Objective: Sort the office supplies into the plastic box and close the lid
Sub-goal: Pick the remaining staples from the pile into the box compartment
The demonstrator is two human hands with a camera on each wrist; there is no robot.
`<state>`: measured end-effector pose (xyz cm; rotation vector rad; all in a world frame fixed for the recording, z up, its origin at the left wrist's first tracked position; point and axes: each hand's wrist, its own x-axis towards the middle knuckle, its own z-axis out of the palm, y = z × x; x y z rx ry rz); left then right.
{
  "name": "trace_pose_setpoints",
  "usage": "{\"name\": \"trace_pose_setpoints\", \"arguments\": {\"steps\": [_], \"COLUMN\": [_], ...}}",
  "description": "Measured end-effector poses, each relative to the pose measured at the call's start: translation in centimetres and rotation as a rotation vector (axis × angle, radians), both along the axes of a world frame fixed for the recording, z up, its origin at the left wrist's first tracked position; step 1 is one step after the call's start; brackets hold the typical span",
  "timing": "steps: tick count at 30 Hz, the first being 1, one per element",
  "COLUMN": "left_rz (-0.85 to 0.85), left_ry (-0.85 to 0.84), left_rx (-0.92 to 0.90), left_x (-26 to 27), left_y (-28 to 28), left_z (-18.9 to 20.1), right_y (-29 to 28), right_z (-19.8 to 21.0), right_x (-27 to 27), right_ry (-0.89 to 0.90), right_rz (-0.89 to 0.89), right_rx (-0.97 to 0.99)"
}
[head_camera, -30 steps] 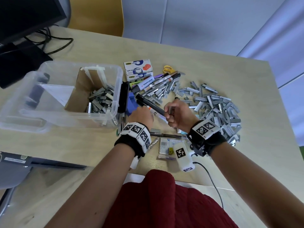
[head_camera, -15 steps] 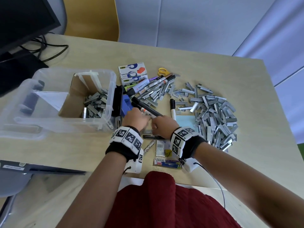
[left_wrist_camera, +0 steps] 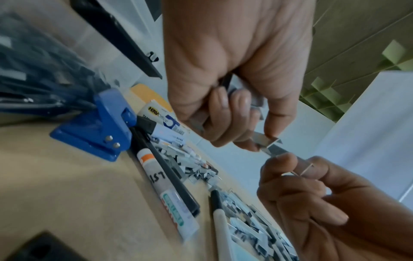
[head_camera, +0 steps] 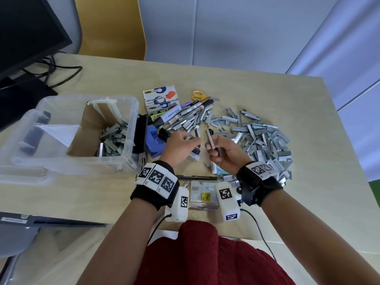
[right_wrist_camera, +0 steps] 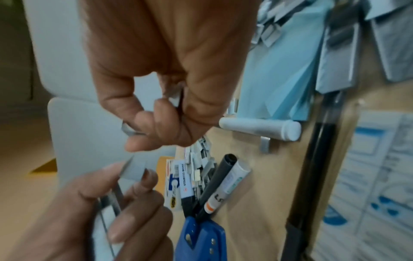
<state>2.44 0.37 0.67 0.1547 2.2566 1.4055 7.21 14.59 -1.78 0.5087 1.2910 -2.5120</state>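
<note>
Both hands hover over the desk between the clear plastic box (head_camera: 131, 112) and the heap of staple strips (head_camera: 265, 138). My left hand (head_camera: 182, 140) curls around several staple strips (left_wrist_camera: 267, 141) and pinches one at its fingertips. My right hand (head_camera: 221, 151) grips more staple strips (head_camera: 209, 139), one standing upright between thumb and fingers. The two hands are almost touching at the fingertips. The box stands open at the left with a cardboard divider and a layer of staple strips (head_camera: 114, 136) in its right compartment.
Markers (head_camera: 185, 114), two tape dispenser boxes (head_camera: 160, 95) and yellow scissors (head_camera: 198, 95) lie behind the hands. A blue hole punch (head_camera: 153, 140) sits beside the box. A black pen (head_camera: 197, 177), blue sticky notes (right_wrist_camera: 279, 70) and a packet lie near the front edge.
Both hands have risen from the table by the black pen and now hold staple strips in the air, fingertips facing each other.
</note>
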Motion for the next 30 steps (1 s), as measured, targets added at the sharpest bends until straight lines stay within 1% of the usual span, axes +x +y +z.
{"name": "trace_pose_setpoints", "arguments": {"steps": [2,4,6,8,12,14,17,20,22,23,25,26,27,28,29,30], "left_rz": [-0.035,-0.06,-0.106,-0.161,-0.294,-0.326,-0.268,-0.204,-0.166,-0.155,-0.153,-0.162,-0.18,-0.209,-0.241,-0.259], "left_ry": [-0.011,-0.004,0.032,0.062,0.125,0.128,0.163,0.123,0.092,0.088,0.076,0.079,0.099,0.112,0.131,0.147], "left_rx": [0.011,0.003,-0.022,-0.058,-0.189,-0.238,-0.215,-0.164,-0.144,-0.152,-0.215,-0.25,-0.28,-0.318,-0.356,-0.393], "left_x": [0.3,0.4,0.6,0.9,1.2,1.2,1.0,0.7,0.3,0.0,-0.8,-1.2,-1.6,-2.0,-2.4,-2.8], "left_y": [0.6,0.9,1.4,2.0,3.3,3.8,4.4,4.6,4.6,4.6,4.7,4.8,5.1,5.5,5.8,6.3], "left_z": [-0.1,-0.3,-0.4,-0.4,-1.0,-1.1,-1.3,-1.1,-1.0,-1.0,-1.2,-1.3,-1.3,-1.3,-1.2,-1.2], "right_y": [0.7,1.4,2.2,2.6,2.4,2.4,3.1,4.5,5.5,6.0,6.9,7.3,7.7,8.0,8.2,8.2], "right_z": [0.0,-0.1,-0.3,-0.3,-0.5,-0.9,-1.3,-1.9,-2.1,-2.1,-1.6,-1.2,-0.9,-0.6,-0.5,-0.5], "right_x": [0.4,0.8,1.2,1.3,1.0,0.9,0.7,0.4,0.2,0.0,-0.7,-1.1,-1.6,-2.1,-2.5,-3.0], "right_ry": [0.008,-0.04,-0.065,-0.084,-0.088,-0.069,-0.097,-0.143,-0.195,-0.223,-0.273,-0.292,-0.306,-0.308,-0.295,-0.259], "right_rz": [-0.071,-0.152,-0.17,-0.133,-0.023,-0.046,-0.148,-0.276,-0.398,-0.446,-0.487,-0.467,-0.414,-0.337,-0.252,-0.166], "right_rx": [-0.061,-0.059,-0.045,0.047,0.377,0.412,0.294,0.01,-0.195,-0.25,-0.27,-0.239,-0.165,-0.037,0.171,0.447]}}
